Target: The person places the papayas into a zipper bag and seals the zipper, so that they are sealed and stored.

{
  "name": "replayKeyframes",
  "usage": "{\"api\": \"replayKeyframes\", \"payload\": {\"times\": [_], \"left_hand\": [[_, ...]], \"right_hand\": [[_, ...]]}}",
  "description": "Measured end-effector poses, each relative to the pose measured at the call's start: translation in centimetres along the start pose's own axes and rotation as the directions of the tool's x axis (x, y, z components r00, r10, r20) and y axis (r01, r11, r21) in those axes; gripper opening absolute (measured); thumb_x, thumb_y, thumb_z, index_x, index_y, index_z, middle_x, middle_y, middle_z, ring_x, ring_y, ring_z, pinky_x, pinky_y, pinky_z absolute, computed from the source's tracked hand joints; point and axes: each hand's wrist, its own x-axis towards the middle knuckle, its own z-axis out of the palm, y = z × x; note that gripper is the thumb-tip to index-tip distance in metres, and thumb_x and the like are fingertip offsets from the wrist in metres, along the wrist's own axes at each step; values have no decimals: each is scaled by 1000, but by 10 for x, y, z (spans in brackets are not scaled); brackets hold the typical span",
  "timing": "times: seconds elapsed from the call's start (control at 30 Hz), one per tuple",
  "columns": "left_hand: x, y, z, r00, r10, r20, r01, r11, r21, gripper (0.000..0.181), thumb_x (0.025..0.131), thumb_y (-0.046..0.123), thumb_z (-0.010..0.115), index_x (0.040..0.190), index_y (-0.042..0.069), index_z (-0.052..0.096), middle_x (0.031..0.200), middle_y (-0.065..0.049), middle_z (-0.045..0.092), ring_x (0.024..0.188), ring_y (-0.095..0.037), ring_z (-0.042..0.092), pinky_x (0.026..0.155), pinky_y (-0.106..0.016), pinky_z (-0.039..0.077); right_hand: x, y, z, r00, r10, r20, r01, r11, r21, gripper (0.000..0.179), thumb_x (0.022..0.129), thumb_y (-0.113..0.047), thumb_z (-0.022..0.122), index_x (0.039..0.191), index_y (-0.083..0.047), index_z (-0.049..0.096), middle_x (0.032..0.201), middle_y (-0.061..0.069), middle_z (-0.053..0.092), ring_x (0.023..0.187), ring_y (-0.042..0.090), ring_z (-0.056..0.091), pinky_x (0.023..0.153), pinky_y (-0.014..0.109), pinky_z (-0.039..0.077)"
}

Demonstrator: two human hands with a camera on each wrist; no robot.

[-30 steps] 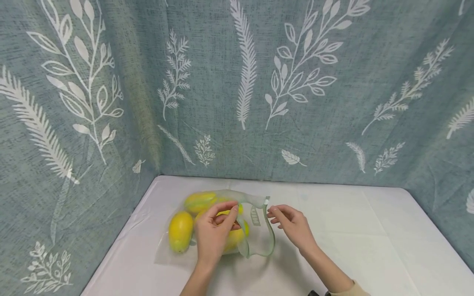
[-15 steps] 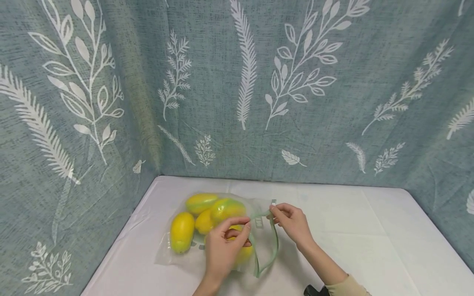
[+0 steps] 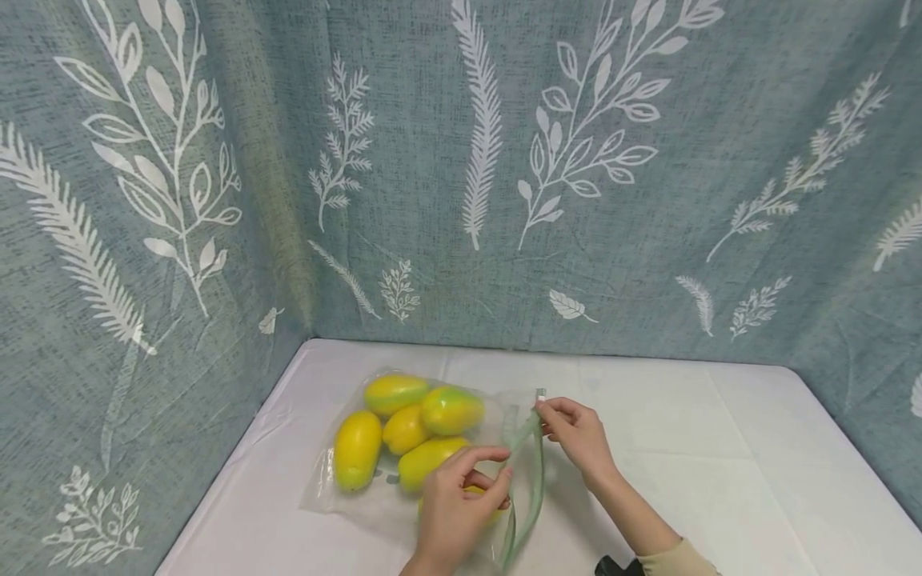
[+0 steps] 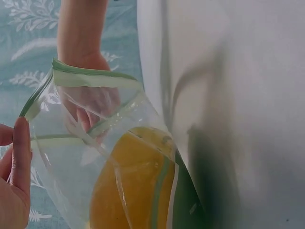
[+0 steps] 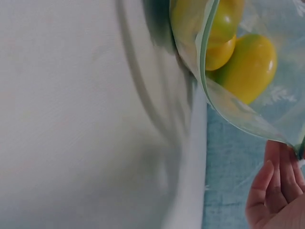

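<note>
A clear zip bag with a green-edged mouth point(image 3: 539, 480) lies on its side, its opening spread toward the right. Several yellow fruits with green patches, like mangoes point(image 3: 358, 452), are inside it. My left hand point(image 3: 464, 500) pinches the near side of the mouth between thumb and fingers, partly covering one fruit. At the far corner of the mouth, beside a white slider point(image 3: 541, 395), my right hand point(image 3: 576, 436) pinches the edge. In the left wrist view one fruit point(image 4: 133, 181) shows through the film. The right wrist view shows my right hand point(image 5: 279, 191) at the bag's corner.
A white-covered table point(image 3: 720, 464) carries the bag. Blue-green curtains with white leaf patterns point(image 3: 432, 200) stand behind and at both sides. A small black object point(image 3: 618, 566) shows by the right sleeve at the bottom edge.
My left hand has moved right and toward the front with the bag's edge, uncovering more fruit. My right hand has come to the corner and now pinches it.
</note>
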Motion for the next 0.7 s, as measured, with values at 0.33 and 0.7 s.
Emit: {"api": "replayKeyframes", "payload": {"times": [0.33,0.7], "left_hand": [[-6,-11,9,996,65,59,-68,997,48,18,85,5,74,102,10,72,98,-5,68,62,-2,64,53,-19,55],[-11,-20,16,983,47,177,-64,993,95,23,84,2,73,106,4,69,100,-7,66,68,-1,65,58,-15,54]], "right_hand": [[3,7,-2,1000,0,3,0,999,32,33,93,-33,67,102,-2,71,87,6,74,76,17,68,73,32,57],[9,17,-1,1000,26,-10,-26,998,55,32,96,-31,63,103,-1,70,90,7,74,77,17,68,71,28,56]]}}
